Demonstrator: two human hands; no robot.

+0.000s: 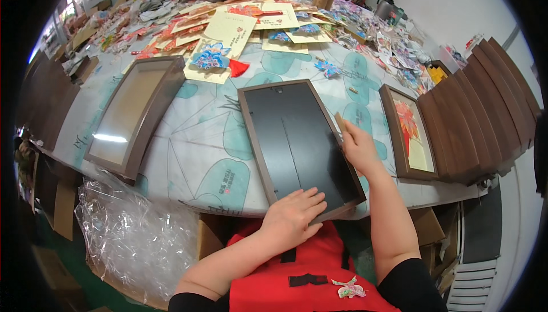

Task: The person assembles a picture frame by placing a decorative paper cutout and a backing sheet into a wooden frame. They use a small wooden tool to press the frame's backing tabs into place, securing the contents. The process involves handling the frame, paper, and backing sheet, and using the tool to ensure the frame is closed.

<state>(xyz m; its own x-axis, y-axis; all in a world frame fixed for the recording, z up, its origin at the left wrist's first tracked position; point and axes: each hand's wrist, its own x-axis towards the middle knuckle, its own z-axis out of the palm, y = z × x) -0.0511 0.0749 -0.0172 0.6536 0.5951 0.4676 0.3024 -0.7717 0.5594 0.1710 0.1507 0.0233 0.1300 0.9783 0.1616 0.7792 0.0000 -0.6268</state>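
A shadow-box picture frame with a brown rim lies face down before me, its black backing board upward. My left hand rests flat on the board's near end, fingers stretched out. At the frame's right side, my right hand is closed around a flat tan strip, whose end sticks out past the fingers against the rim. The rest of the strip is hidden in the hand, and its kind does not show.
An empty glazed frame lies left. To the right, a frame with an orange flower leans by a row of brown frames. Cream cards with tassels and blue flowers pile up behind. Clear plastic wrap fills a box below the table's edge.
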